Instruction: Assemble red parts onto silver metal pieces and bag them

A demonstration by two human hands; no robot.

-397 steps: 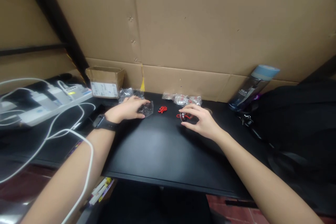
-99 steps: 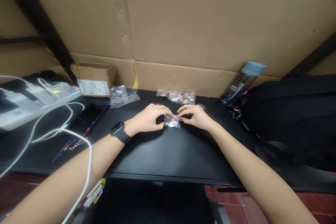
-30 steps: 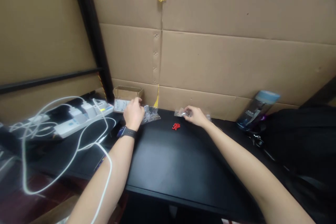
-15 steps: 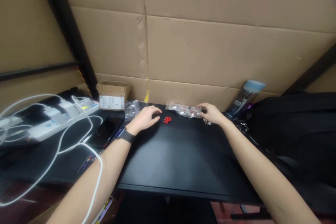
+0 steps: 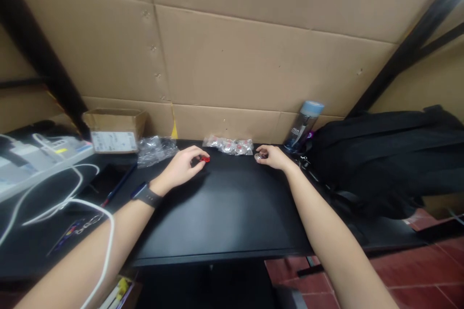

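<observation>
My left hand [image 5: 183,166], with a dark watch on the wrist, reaches over the black table. Its thumb and fingertips close around some small red pieces [image 5: 205,158], which they partly cover. To the right, my right hand [image 5: 272,157] has its thumb and fingers around a small round, shiny, clear-looking object [image 5: 259,157] just above or on the table; which of the two, I cannot tell. Between the hands, against the cardboard wall, lies a row of small clear packets [image 5: 228,146] with silvery and red contents.
A crumpled clear plastic bag [image 5: 155,148] lies beside an open cardboard box [image 5: 115,130]. White cables [image 5: 108,231] and a power strip [image 5: 47,164] occupy the left. A blue-capped bottle [image 5: 302,125] leans near a black backpack [image 5: 380,159] on the right.
The view has swung to the right. My left fingers have moved onto the red pieces and closed around them. My right hand has drawn away from the packets, taking hold of the round object.
</observation>
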